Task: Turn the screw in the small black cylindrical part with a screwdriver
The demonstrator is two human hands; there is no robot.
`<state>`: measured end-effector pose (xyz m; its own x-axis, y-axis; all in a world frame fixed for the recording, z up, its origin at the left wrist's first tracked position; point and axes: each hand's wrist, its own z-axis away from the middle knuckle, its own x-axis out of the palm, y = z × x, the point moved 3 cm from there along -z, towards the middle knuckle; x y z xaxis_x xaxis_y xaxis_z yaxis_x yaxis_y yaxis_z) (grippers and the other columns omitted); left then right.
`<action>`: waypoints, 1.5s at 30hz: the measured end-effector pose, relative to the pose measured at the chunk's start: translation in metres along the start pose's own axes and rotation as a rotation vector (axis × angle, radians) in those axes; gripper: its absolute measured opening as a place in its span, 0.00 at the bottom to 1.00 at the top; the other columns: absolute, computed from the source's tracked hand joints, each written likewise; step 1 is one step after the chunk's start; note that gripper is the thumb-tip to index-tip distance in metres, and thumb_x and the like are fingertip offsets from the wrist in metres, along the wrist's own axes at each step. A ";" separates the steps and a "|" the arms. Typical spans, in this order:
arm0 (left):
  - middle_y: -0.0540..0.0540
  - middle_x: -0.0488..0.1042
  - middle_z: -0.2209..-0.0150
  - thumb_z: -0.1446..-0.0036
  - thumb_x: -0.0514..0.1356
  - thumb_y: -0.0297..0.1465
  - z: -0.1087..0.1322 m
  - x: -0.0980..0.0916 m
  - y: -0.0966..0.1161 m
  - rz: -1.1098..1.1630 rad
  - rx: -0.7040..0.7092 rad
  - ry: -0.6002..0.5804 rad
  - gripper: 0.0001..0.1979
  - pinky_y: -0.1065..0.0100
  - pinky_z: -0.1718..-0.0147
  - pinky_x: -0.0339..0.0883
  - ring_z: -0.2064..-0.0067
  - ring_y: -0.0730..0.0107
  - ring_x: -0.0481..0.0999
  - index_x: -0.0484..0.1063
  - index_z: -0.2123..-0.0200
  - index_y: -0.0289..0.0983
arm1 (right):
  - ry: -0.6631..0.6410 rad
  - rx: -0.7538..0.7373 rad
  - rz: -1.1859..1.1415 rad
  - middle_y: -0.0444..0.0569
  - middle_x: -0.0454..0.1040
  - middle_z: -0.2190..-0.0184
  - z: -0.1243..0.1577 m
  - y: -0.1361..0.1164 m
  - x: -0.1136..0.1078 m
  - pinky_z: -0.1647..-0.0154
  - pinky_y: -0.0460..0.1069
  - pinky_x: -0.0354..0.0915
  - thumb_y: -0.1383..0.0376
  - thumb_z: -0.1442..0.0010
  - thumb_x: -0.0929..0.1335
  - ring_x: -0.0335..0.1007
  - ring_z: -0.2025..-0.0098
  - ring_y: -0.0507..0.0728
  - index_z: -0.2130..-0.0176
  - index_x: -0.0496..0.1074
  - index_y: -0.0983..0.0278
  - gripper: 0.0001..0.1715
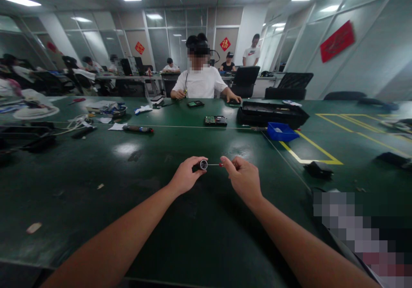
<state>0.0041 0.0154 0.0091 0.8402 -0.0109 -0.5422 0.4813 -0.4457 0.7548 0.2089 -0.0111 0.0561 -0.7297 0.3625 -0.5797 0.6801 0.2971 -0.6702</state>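
Observation:
Over the middle of the green table (161,219), my left hand (187,175) is closed around a small black cylindrical part (202,165) with a pale ring at its end. My right hand (245,177) is wrapped round the handle of a screwdriver (214,165); a bit of red shows by the thumb. Its thin metal shaft points left, and the tip meets or lies very close to the black part's right side. Most of the handle is hidden in my fingers.
Across the table sits a person (201,82) in a white shirt. Circuit-board devices (215,119) lie between us. A black tray (270,114) and a blue bin (282,131) stand to the right. An electric screwdriver (138,129) lies at the left, and a black block (318,170) near my right.

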 end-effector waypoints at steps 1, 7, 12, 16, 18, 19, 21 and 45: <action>0.46 0.75 0.47 0.41 0.65 0.26 0.000 0.000 0.000 0.000 0.000 -0.003 0.20 0.55 0.40 0.63 0.44 0.60 0.72 0.74 0.46 0.44 | 0.002 -0.012 0.007 0.42 0.68 0.85 0.000 0.000 0.001 0.74 0.50 0.55 0.42 0.36 0.65 0.62 0.81 0.52 0.81 0.65 0.60 0.32; 0.47 0.76 0.48 0.43 0.66 0.25 -0.001 0.001 0.000 0.016 0.022 0.001 0.19 0.56 0.41 0.63 0.45 0.61 0.73 0.75 0.48 0.43 | -0.004 -0.062 -0.050 0.43 0.72 0.80 0.002 0.000 0.004 0.74 0.49 0.58 0.47 0.37 0.68 0.67 0.78 0.53 0.74 0.71 0.61 0.23; 0.46 0.76 0.48 0.43 0.65 0.26 0.000 0.001 0.000 0.017 0.013 0.002 0.19 0.55 0.40 0.63 0.44 0.60 0.73 0.75 0.47 0.43 | -0.048 -0.127 -0.113 0.46 0.78 0.73 0.002 -0.002 0.003 0.68 0.50 0.65 0.53 0.36 0.68 0.74 0.71 0.56 0.65 0.74 0.61 0.15; 0.46 0.75 0.48 0.43 0.65 0.26 0.000 0.000 0.002 0.014 -0.006 0.004 0.19 0.55 0.40 0.63 0.44 0.60 0.73 0.75 0.47 0.43 | -0.087 -0.204 -0.174 0.48 0.79 0.66 0.004 -0.005 0.004 0.61 0.51 0.68 0.61 0.36 0.66 0.76 0.64 0.57 0.60 0.74 0.61 0.08; 0.47 0.75 0.48 0.42 0.65 0.26 0.000 -0.001 0.002 0.012 -0.016 0.002 0.19 0.56 0.40 0.63 0.44 0.61 0.73 0.75 0.47 0.43 | -0.116 -0.218 -0.185 0.48 0.79 0.65 0.005 -0.006 0.004 0.60 0.51 0.68 0.63 0.36 0.66 0.76 0.63 0.57 0.61 0.74 0.61 0.07; 0.47 0.75 0.48 0.42 0.65 0.26 0.000 -0.001 0.002 0.014 -0.017 0.001 0.19 0.57 0.41 0.63 0.45 0.61 0.73 0.75 0.47 0.44 | -0.133 -0.216 -0.188 0.48 0.79 0.65 0.006 -0.007 0.004 0.60 0.51 0.68 0.63 0.36 0.66 0.76 0.62 0.57 0.60 0.74 0.61 0.08; 0.47 0.75 0.48 0.42 0.65 0.26 0.000 -0.001 0.002 0.021 -0.012 0.004 0.19 0.57 0.41 0.63 0.45 0.62 0.73 0.75 0.47 0.43 | -0.157 -0.182 -0.183 0.47 0.79 0.66 0.006 -0.008 0.005 0.62 0.50 0.67 0.60 0.34 0.65 0.76 0.64 0.57 0.60 0.75 0.61 0.11; 0.45 0.75 0.46 0.41 0.65 0.27 -0.001 -0.002 0.005 -0.067 0.001 0.050 0.20 0.54 0.40 0.62 0.43 0.60 0.72 0.73 0.45 0.43 | -0.059 0.213 -0.729 0.50 0.77 0.66 0.000 0.021 0.026 0.57 0.55 0.72 0.49 0.38 0.68 0.75 0.64 0.57 0.61 0.73 0.62 0.20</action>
<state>0.0048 0.0144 0.0141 0.8176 0.0632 -0.5723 0.5365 -0.4445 0.7173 0.2042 0.0048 0.0270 -0.9956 0.0905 0.0238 0.0009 0.2643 -0.9644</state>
